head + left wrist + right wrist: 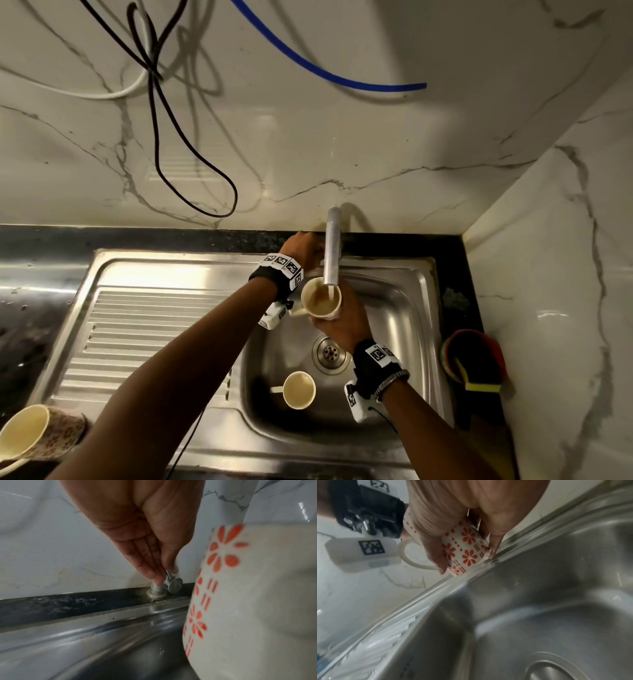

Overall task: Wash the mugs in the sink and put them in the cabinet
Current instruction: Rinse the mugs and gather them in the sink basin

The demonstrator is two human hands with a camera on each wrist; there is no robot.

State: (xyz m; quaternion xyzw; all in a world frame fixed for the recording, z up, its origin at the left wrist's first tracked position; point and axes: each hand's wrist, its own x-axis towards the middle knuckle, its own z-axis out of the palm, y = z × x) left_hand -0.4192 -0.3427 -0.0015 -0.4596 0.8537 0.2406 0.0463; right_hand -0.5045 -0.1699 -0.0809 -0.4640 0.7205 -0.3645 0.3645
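Left fingers (pixel 154 573): pinching small chrome tap handle (pixel 173 584) at wall base.
Right hand (pixel 342 322): wrapped around cream, red-flowered ceramic mug (pixel 321 297), under steel spout (pixel 333 253); water running in.
Steel sink basin (pixel 394 308): second cream mug (pixel 298 390) upright near drain.
Drainboard edge: third floral mug (pixel 37 435).

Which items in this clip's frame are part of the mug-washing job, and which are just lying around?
Part of the job:
- held mug, gripped by the right hand under the tap
- tap handle, pinched by the left hand
- mug in the basin
- mug on the drainboard
- sink

Lying about:
- sponge in a red holder
- black cable
- blue hose
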